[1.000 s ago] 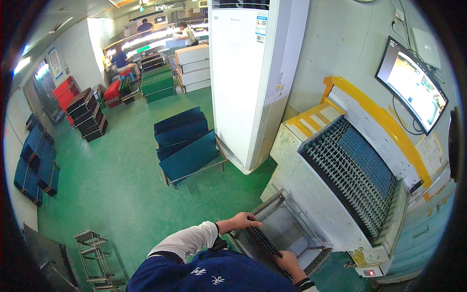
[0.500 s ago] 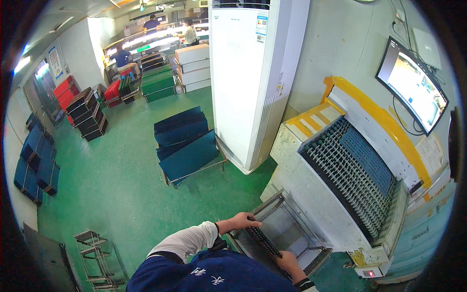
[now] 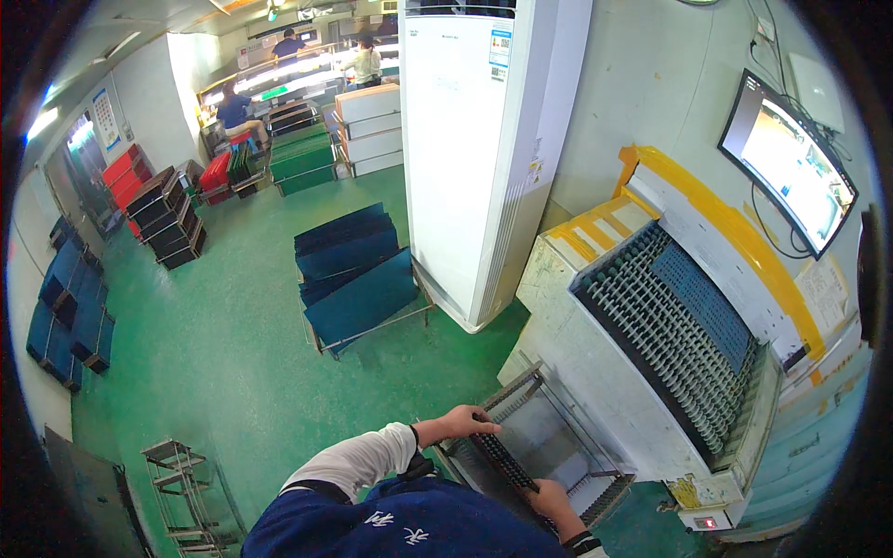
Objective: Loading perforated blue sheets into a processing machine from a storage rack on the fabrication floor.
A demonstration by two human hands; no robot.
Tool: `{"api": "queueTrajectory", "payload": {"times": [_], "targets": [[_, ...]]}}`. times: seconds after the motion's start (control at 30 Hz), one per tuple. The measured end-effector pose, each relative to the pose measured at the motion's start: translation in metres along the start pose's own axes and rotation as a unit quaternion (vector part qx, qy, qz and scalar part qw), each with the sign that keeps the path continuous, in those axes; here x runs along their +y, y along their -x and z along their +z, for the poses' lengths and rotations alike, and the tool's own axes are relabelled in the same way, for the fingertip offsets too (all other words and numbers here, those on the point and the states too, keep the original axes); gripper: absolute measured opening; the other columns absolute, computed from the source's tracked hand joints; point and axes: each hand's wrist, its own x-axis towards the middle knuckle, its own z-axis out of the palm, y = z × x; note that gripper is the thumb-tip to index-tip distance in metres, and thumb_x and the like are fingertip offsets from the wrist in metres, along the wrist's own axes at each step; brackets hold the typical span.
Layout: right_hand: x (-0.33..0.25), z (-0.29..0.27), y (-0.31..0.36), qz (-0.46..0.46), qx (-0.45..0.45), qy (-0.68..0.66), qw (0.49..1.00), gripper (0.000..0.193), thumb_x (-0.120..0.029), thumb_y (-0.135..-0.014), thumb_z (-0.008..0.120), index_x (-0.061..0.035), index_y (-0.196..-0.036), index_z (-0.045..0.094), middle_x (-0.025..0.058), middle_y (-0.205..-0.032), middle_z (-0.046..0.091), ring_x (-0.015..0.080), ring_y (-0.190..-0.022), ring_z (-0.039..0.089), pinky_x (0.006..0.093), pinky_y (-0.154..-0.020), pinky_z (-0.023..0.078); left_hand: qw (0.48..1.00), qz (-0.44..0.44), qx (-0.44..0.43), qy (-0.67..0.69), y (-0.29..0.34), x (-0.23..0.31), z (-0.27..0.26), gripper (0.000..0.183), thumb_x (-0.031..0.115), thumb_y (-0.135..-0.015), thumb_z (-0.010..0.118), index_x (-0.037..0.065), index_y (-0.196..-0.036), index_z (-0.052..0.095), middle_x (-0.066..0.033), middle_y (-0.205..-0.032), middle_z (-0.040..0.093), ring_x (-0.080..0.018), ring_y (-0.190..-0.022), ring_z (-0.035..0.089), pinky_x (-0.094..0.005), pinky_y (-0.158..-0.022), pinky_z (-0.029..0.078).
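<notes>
Right in front of me, a metal rack with toothed side rails stands close to the machine. A black toothed bar runs across its near side. My left hand is closed over the bar's far end, thumb on top. At the near end, my right hand grips the same bar, its fingers partly hidden. Beside the rack, on the right, a roller conveyor machine carries a blue perforated panel on its upper rollers.
A tall white air conditioner stands ahead. Left of it, a rack holds dark blue panels. A small metal stand is at lower left. Stacked racks and several people are farther back. A monitor hangs at right.
Both my hands keep the same place on the toothed bar. At the far bench, people have shifted slightly.
</notes>
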Motion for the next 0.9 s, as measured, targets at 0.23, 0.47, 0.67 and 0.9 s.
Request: {"api": "queueTrajectory", "payload": {"times": [0.23,0.47,0.67,0.9], "targets": [[-0.004,-0.004,0.002,-0.004,-0.005,0.013,1.000,0.035,-0.039,-0.084,0.062,-0.0076,-0.098,0.070,0.0201,-0.091,0.068,0.0397,-0.090,0.064,0.0468,-0.077,0.049,1.000,-0.002,0.010,-0.021,0.003,0.005,-0.001,0.062,0.059,-0.072,0.076,0.005,-0.103,0.071,-0.0088,-0.097,0.069,-0.0198,-0.092,0.064,-0.0319,-0.084,0.049],[-0.008,-0.006,0.003,0.006,-0.012,-0.015,1.000,0.035,-0.038,-0.084,0.061,-0.0088,-0.100,0.070,0.0201,-0.093,0.068,0.0395,-0.091,0.064,0.0457,-0.079,0.049,1.000,-0.003,0.012,-0.013,0.007,0.010,-0.002,0.058,0.056,-0.073,0.077,0.005,-0.102,0.072,-0.0070,-0.095,0.069,-0.0172,-0.087,0.064,-0.0306,-0.080,0.050],[-0.001,-0.002,0.000,0.011,-0.008,0.012,1.000,0.037,-0.039,-0.084,0.061,-0.0072,-0.099,0.070,0.0208,-0.091,0.068,0.0397,-0.090,0.064,0.0458,-0.078,0.049,1.000,-0.008,0.007,-0.004,0.008,0.013,-0.002,0.058,0.055,-0.073,0.077,0.005,-0.102,0.071,-0.0055,-0.092,0.069,-0.0157,-0.085,0.064,-0.0297,-0.079,0.051],[-0.009,-0.007,0.003,0.000,-0.009,-0.012,1.000,0.038,-0.041,-0.084,0.062,-0.0068,-0.099,0.071,0.0212,-0.090,0.068,0.0398,-0.088,0.065,0.0461,-0.077,0.049,1.000,-0.005,0.001,0.009,0.004,0.006,-0.001,0.059,0.055,-0.074,0.077,0.004,-0.102,0.071,-0.0062,-0.093,0.069,-0.0158,-0.084,0.065,-0.0302,-0.079,0.052]]}}
